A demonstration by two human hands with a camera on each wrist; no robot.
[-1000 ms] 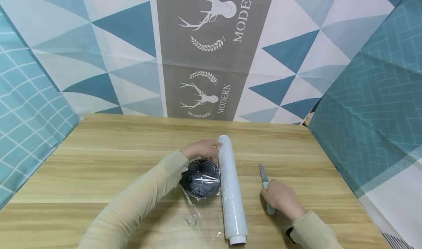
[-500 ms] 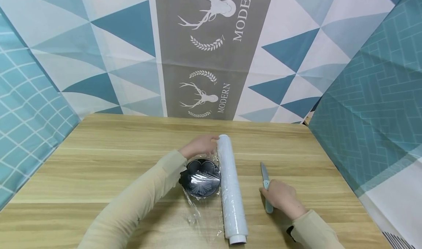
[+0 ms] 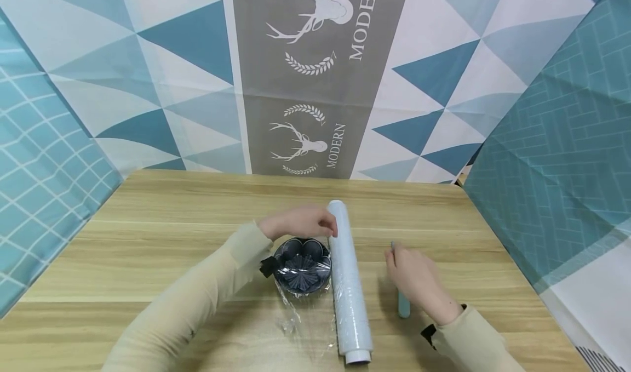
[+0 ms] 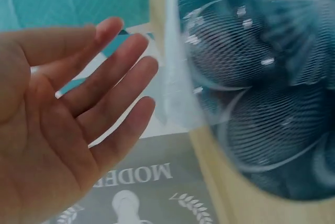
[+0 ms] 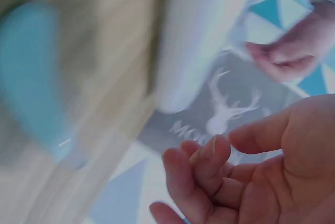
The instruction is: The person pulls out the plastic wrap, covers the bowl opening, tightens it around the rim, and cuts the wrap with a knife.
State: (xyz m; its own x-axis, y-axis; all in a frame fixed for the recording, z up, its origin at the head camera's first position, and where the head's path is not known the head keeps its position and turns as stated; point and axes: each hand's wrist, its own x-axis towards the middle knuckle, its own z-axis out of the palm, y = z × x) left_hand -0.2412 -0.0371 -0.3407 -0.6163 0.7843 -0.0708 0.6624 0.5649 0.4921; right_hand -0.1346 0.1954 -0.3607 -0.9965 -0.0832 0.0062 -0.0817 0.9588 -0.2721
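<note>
A dark, round dish with flower-like compartments lies mid-table under clear film. Beside it on the right lies a long roll of cling film. My left hand is over the dish's far edge, fingertips overlapping the roll's far end in the head view; the left wrist view shows its fingers extended and holding nothing. My right hand hovers over a knife, whose light blue handle shows below it. In the right wrist view the knife lies apart from the loosely curled fingers.
The wood-grain table ends at a patterned cloth backdrop. Teal cloths hang at both sides. Wrinkled loose film spreads on the table in front of the dish, left of the roll.
My right hand has let go of the knife and shifted forward over it. My left hand's fingers have left the roll's far end and now hang bent downward.
</note>
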